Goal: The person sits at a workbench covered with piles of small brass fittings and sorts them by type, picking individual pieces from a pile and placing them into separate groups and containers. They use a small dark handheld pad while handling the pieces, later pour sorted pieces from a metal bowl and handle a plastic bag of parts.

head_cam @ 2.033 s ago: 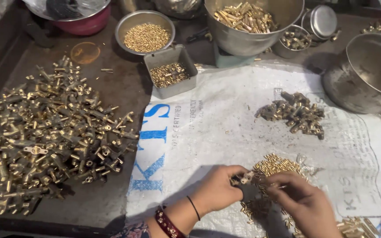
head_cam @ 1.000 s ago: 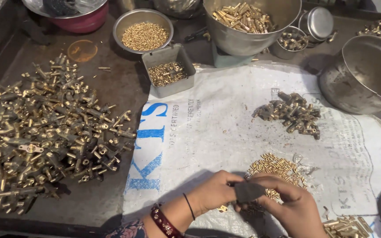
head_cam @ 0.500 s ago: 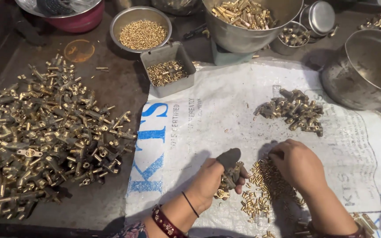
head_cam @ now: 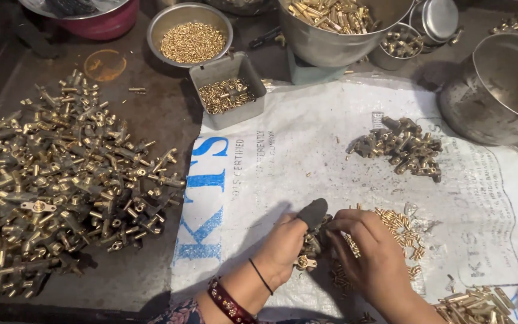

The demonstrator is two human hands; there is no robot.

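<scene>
— What's at the bottom centre?
— The left hand (head_cam: pixel 283 249) grips a brass fitting (head_cam: pixel 310 249); the right hand (head_cam: pixel 373 258) pinches at it, fingers curled, over small brass pins (head_cam: pixel 400 225).
— Farther up?
— A square tray (head_cam: pixel 226 90) at upper centre.

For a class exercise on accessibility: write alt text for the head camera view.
A left hand holds a small brass fitting while the right hand touches it, over loose brass pins on a white woven sack. A big pile of brass fittings lies left.

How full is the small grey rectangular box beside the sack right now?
Partly full: the grey box shows a shallow layer of small brass pieces, its inner walls bare above them.
</scene>
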